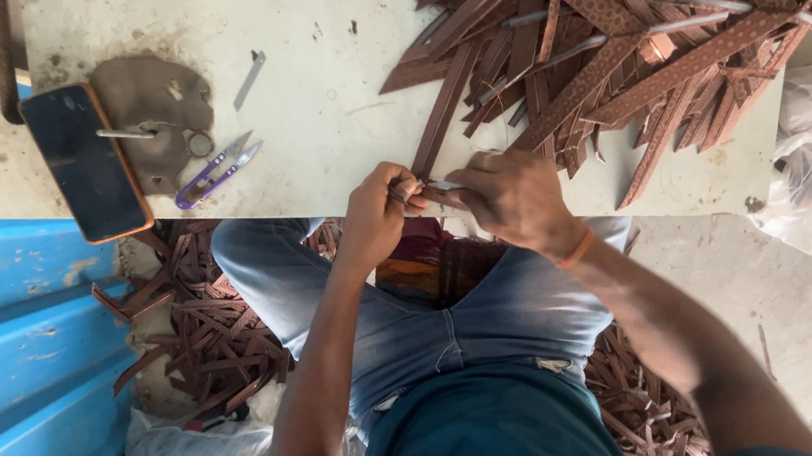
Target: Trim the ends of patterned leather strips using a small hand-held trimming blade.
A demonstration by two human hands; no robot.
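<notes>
At the table edge (323,201), both hands (444,204) pinch a brown strap (441,129) between them.

On the counter (332,95): phone (83,161) at left edge, thread snips (216,171) just right of it, heap of straps (628,44) at far right. Both hands (376,213) (513,197) at near edge, pinching one strap (443,119). More cut strips (206,329) below on the floor.

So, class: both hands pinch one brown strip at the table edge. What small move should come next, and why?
Probably draw the brown strip toward the body: left hand and right hand both grip its near end, while its far end lies under the pile of strips.
</notes>
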